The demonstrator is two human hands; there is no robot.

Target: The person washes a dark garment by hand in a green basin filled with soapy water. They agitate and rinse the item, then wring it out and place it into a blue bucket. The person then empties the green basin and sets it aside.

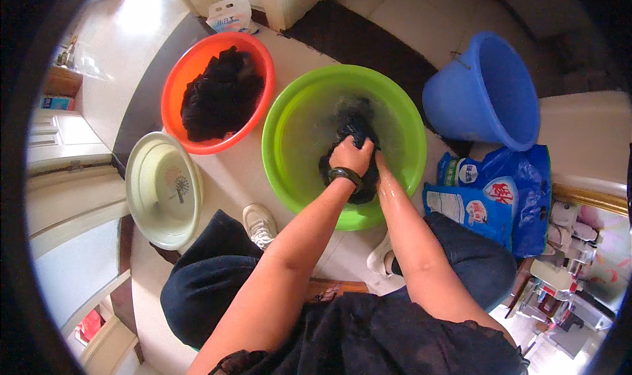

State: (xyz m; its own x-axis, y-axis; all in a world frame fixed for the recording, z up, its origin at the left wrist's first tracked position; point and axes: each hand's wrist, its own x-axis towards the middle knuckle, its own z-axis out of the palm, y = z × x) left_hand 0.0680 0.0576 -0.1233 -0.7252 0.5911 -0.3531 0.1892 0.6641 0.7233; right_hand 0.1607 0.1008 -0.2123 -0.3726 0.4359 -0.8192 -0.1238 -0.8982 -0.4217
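A large green plastic basin (343,222) stands on the floor between my feet, holding cloudy water. In it lies a wet black garment (365,190), part of it under the surface. My left hand (351,155), with a dark bangle at the wrist, grips a bunched piece of this cloth from above. Close beside it, my right hand (379,158) reaches down into the basin against the same garment. Its wet forearm shows, but its fingers are hidden by the cloth and water.
An orange basin (170,98) with a heap of black clothes (222,96) sits front left, near a pale basin (140,192). At right, a blue bucket (447,101) lies tilted behind blue detergent bags (526,207). A white bag (230,14) stands at the back by a door frame.
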